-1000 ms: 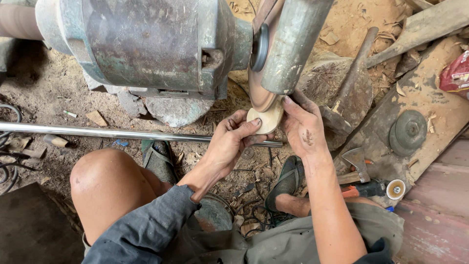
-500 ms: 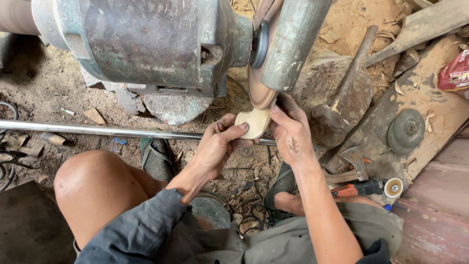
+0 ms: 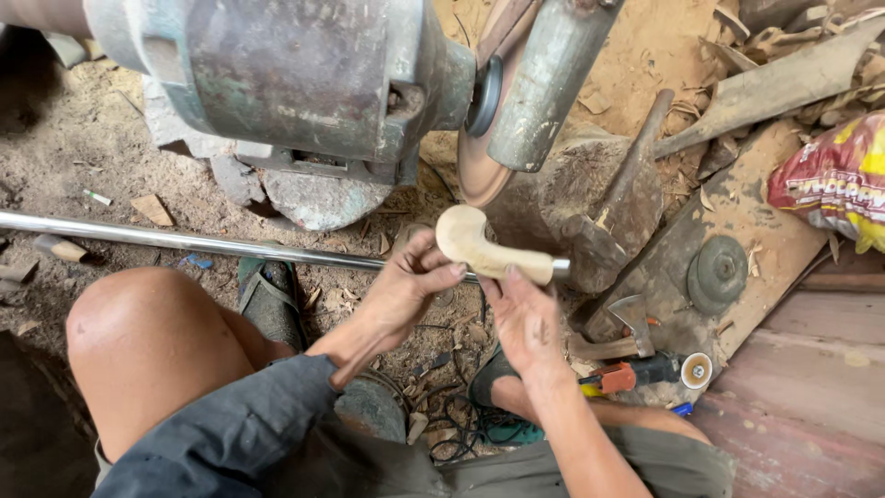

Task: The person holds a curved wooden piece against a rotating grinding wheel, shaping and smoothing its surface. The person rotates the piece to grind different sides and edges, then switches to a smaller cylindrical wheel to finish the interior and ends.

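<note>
- The left hand (image 3: 398, 293) grips the curved, bulbous end of a pale carved wooden piece (image 3: 484, 249); thumb and fingers are closed around that end from below and from the side.
- The right hand (image 3: 525, 318) supports the straighter end of the same piece, fingers pinched around it near its squared-off tip.
- The wooden piece is held in the air between both hands, just below and in front of the sanding disc (image 3: 479, 161), apart from the disc face.
- Long axis: it runs roughly left to right across the view, tilted slightly down toward the right. The hooked, rounded end points up and to the left, toward the disc; the cut end points right, toward the dark wooden block (image 3: 590, 198).
- Risk: the fingertips sit close to the disc edge. A grip this near the rounded end could let a finger contact the abrasive if the piece is pushed in.
- Risk: the smooth, curved surface offers little purchase. If the disc catches the hooked end, it could twist the piece out of both hands.
- Surroundings: the motor housing (image 3: 295, 74) sits above left; a steel rod (image 3: 184, 242) lies across the ground behind the hands; a hatchet (image 3: 631, 323) and an orange-handled tool (image 3: 636, 373) lie to the right, near a round metal disc (image 3: 717, 272) on a board.
</note>
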